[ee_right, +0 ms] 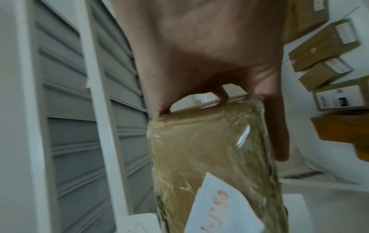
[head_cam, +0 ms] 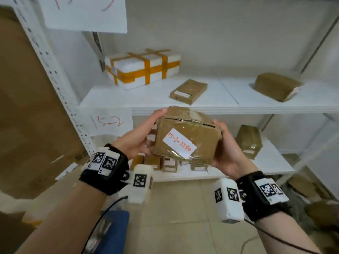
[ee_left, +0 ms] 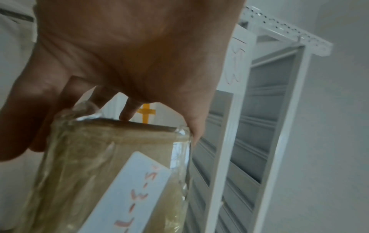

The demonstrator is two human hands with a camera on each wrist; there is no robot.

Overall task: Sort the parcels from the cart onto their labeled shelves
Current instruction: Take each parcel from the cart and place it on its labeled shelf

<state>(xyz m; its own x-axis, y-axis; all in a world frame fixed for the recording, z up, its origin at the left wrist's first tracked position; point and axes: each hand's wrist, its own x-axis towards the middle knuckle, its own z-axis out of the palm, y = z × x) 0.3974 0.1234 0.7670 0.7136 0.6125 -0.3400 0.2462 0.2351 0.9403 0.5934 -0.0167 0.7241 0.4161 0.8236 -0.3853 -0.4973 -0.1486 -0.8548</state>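
Note:
I hold a brown cardboard parcel [head_cam: 187, 134] wrapped in clear tape in front of the white shelves. Its white label [head_cam: 179, 143] bears red handwriting. My left hand [head_cam: 145, 132] grips its left side, thumb along the top edge. My right hand [head_cam: 227, 149] grips its right side. In the left wrist view the parcel [ee_left: 95, 165] sits under my palm, fingers [ee_left: 129, 110] behind it. The right wrist view shows the parcel [ee_right: 209, 149] with my fingers [ee_right: 279, 126] down its side. A paper shelf tag [head_cam: 110, 123] reading 15-2 hangs on the shelf edge just left of the parcel.
The upper shelf [head_cam: 146, 99] carries a white foam box with orange tape [head_cam: 143, 70] and two brown parcels [head_cam: 189, 91] [head_cam: 277, 87]. The lower shelf [head_cam: 275, 162] holds several small boxes [head_cam: 165, 162] and a taller parcel [head_cam: 249, 140]. A blue cart edge [head_cam: 113, 231] sits below. Large cartons [head_cam: 27, 107] stand left.

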